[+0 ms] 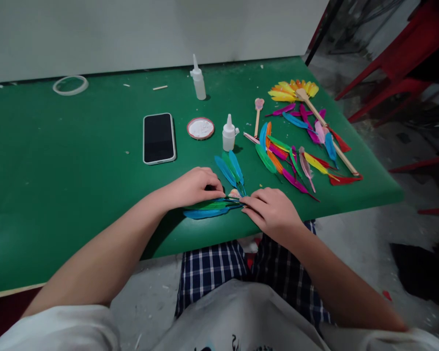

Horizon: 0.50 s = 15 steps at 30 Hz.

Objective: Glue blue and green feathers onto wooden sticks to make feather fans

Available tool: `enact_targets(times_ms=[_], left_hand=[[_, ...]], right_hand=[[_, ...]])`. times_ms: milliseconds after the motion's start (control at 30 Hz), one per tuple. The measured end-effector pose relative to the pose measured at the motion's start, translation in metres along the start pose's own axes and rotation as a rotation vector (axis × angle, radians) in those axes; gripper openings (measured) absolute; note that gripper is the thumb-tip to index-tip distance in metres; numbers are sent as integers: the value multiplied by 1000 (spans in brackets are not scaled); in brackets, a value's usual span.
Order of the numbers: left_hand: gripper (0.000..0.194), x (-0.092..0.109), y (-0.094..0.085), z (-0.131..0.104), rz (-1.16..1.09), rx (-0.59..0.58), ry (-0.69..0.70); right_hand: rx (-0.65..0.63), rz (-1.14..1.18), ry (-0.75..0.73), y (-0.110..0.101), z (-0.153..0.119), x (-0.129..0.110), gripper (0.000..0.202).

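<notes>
Near the front edge of the green table, blue and green feathers point(207, 213) fan out from a small pale piece point(234, 193). My left hand point(195, 187) lies over the feathers on the left side, its fingers bent together on their quills. From the right, my right hand point(272, 209) presses its fingertips on the quill ends beside the pale piece. More blue and green feathers point(230, 168) point away from me between the hands. Just beyond them stands a white glue bottle point(229, 136). What lies under the fingertips is partly hidden.
A phone point(158, 138), a round white lid point(200, 128) and a second bottle point(199, 85) lie or stand farther back. Loose coloured feathers point(278, 153) and a yellow feather fan point(294, 91) are at the right. A clear ring point(70, 86) lies back left; red chairs point(406, 53) stand beyond.
</notes>
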<state>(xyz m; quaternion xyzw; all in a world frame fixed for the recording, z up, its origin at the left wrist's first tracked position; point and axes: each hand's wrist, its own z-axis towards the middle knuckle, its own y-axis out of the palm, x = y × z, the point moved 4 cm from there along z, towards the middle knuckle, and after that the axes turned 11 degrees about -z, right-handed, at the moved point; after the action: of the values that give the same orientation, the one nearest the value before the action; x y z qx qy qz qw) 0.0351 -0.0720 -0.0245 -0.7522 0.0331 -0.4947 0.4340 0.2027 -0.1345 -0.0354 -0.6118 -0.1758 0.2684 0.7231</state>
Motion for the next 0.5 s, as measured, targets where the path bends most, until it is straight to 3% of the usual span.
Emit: enact_targets(times_ms=[500], left_hand=[[22, -1, -4, -1, -39, 9, -48]], right_hand=[[-19, -14, 22, 1, -2, -3, 26]])
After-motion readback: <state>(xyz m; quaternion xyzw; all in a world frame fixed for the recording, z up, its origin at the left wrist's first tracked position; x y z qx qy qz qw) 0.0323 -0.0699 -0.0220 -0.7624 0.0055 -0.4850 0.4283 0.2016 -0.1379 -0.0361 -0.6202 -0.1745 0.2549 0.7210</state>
